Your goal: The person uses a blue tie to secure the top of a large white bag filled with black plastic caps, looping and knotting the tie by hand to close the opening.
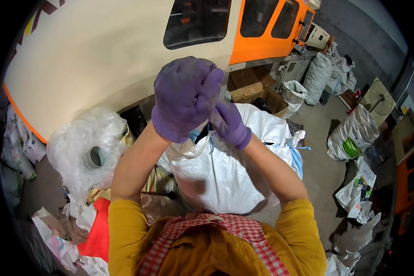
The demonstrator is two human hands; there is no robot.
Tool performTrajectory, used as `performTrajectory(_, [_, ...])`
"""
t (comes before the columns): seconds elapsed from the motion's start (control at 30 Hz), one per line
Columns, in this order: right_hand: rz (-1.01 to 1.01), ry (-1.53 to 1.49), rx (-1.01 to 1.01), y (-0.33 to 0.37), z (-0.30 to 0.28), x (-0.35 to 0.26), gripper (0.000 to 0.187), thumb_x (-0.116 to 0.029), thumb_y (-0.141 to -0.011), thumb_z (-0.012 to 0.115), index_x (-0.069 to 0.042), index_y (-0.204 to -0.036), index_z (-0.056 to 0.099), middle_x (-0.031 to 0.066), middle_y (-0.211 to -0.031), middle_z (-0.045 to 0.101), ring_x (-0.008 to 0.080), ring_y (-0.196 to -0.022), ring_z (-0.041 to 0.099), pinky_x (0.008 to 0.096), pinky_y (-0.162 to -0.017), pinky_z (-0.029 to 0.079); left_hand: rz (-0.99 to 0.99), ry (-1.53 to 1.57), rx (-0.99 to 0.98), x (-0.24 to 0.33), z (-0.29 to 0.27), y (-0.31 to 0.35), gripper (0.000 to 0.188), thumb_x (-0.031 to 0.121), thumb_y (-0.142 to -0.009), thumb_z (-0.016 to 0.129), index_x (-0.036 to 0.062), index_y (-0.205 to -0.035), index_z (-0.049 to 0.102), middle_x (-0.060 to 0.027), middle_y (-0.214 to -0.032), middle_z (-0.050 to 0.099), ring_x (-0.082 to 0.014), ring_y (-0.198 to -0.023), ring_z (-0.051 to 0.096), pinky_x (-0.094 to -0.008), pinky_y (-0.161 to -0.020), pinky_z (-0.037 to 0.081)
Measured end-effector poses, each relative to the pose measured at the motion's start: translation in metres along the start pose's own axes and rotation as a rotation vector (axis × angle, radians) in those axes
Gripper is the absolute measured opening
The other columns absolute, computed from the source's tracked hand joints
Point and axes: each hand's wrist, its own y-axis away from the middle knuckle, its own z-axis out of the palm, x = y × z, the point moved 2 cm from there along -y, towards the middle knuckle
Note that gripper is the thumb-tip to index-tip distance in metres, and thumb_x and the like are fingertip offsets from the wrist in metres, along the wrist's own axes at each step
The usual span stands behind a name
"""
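Arrangement around a woven sack (216,177) at the centre of the frame, on the floor (322,184). The left hand (186,99) is above the sack's upper left part, the right hand (232,123) just below and right of it. A machine housing (96,60) spans the upper left and upper centre, behind the sack. Left: bundled plastic film (69,138) around a tube (95,158). Upper right of centre: a cardboard box (275,102). Right: an open sack (354,131), below a fan (381,98).

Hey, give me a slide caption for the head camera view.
Purple-gloved left hand and right hand close together over a white sack, near a cream-and-orange machine.
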Motion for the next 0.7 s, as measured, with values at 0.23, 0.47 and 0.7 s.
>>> performTrajectory(0.23, [0.578,-0.953,0.511,0.036,-0.002,-0.058,0.017,-0.011,-0.087,0.047,-0.002,-0.098,0.055,-0.0022,-0.059,0.04,0.0063,-0.048,0.032,0.0201,-0.046,0.026,-0.464,0.647,-0.146,-0.014,0.029,-0.015,0.015,0.016,-0.086,0.051,0.0017,-0.083,0.056,-0.0035,-0.065,0.052,-0.0105,-0.06,0.048,-0.0255,-0.057,0.041])
performTrajectory(0.47, [0.112,-0.994,0.524,0.065,-0.053,-0.137,0.013,-0.016,-0.092,0.037,-0.008,-0.098,0.046,-0.006,-0.051,0.027,0.0059,-0.041,0.022,0.0223,-0.042,0.021,-0.141,0.432,-1.118,-0.017,0.039,0.091,0.027,0.03,-0.088,0.047,0.0118,-0.104,0.058,-0.011,-0.102,0.061,-0.0284,-0.089,0.06,-0.0388,-0.08,0.046])
performTrajectory(0.7, [0.082,-0.856,0.517,0.053,-0.052,-0.124,0.017,-0.016,-0.092,0.037,-0.006,-0.102,0.046,-0.0049,-0.054,0.032,0.0068,-0.045,0.027,0.0227,-0.044,0.024,-0.287,0.105,-1.26,-0.027,0.023,0.119,0.019,0.018,-0.083,0.047,0.0031,-0.093,0.054,-0.0191,-0.087,0.06,-0.0358,-0.083,0.059,-0.0428,-0.072,0.046])
